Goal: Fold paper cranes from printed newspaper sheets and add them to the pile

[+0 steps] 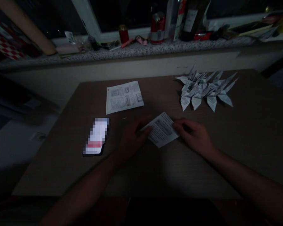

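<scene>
A small printed sheet of paper [161, 130], turned cornerwise like a diamond, is between my two hands over the middle of the table. My left hand [136, 133] pinches its left corner, thumb on top. At the right corner, my right hand [191, 131] has thumb and fingers closed on the edge. Text and a picture show on the upper face. The fingers beneath the paper are hidden, and the light is dim.
On the table [68, 169] lie another printed sheet [124, 97] and a lit phone [96, 136] with a blurred screen. Several folded paper cranes [202, 89] stand grouped at the back right. Behind, a granite windowsill [132, 48] carries a red can [157, 28] and a dark bottle [190, 22].
</scene>
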`<action>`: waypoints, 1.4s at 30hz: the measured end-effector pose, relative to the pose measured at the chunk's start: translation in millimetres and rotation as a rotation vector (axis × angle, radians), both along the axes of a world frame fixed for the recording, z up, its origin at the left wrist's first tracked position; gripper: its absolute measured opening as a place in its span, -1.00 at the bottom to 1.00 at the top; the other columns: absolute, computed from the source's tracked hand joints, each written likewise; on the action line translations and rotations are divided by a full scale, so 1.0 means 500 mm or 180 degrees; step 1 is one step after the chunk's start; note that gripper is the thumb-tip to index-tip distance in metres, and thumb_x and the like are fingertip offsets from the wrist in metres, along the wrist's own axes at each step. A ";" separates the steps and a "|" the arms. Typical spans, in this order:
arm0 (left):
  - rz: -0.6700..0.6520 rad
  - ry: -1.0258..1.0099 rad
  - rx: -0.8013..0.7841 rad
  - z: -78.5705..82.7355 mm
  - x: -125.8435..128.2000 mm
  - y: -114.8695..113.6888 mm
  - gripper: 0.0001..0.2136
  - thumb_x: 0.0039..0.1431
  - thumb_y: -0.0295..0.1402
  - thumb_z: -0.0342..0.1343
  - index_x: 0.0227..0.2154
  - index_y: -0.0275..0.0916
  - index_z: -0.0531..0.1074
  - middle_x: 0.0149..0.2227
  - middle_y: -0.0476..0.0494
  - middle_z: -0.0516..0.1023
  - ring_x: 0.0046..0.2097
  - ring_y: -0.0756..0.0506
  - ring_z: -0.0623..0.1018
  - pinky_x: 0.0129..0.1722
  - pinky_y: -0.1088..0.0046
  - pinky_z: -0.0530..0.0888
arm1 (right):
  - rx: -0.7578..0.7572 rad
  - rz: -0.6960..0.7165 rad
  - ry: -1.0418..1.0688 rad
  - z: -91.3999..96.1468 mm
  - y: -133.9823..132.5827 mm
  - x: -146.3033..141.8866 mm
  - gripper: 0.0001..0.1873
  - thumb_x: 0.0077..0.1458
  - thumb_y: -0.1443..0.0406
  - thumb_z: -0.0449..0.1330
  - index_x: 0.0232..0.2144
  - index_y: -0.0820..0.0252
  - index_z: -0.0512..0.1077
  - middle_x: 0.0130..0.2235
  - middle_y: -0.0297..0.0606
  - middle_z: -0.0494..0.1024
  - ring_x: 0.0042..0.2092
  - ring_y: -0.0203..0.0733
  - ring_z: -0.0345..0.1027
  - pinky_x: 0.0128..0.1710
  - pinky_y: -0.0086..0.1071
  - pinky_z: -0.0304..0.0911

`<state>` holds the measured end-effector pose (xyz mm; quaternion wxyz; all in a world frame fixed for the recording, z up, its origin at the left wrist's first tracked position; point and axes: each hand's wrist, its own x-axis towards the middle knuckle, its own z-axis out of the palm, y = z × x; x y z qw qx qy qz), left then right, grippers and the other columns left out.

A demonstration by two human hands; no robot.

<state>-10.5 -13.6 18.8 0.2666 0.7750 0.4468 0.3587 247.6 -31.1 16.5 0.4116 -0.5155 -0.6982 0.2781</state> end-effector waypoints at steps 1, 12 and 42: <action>0.0018 0.0059 0.0039 -0.004 0.001 0.003 -0.64 0.46 -0.19 0.08 0.22 -0.16 0.34 0.12 -0.20 0.56 0.06 -0.13 0.61 0.01 0.26 0.62 | -0.0058 -0.0035 0.0001 -0.006 0.005 0.000 -0.76 0.34 0.13 0.18 -0.26 0.10 0.58 -0.36 -0.29 0.67 -0.38 -0.16 0.53 -0.43 -0.32 0.40; -0.1162 0.1625 0.0708 -0.040 0.002 -0.007 -0.58 0.46 -0.20 0.07 0.29 -0.20 0.32 0.32 -0.28 0.37 0.29 -0.28 0.42 0.23 0.05 0.46 | -0.0231 0.0038 -0.0803 -0.037 0.048 0.018 -0.74 0.31 0.20 0.21 -0.12 0.16 0.65 -0.31 -0.23 0.70 -0.34 -0.12 0.57 -0.35 -0.31 0.36; -0.1741 0.1780 0.0633 -0.032 -0.007 -0.011 -0.59 0.49 -0.13 0.02 0.25 -0.19 0.41 0.35 -0.20 0.39 0.40 -0.27 0.32 0.37 -0.01 0.27 | -0.0052 0.1479 -0.0455 -0.038 0.087 0.077 -0.80 0.36 0.17 0.19 -0.08 0.08 0.56 -0.04 -0.13 0.62 -0.06 -0.07 0.53 -0.06 -0.18 0.43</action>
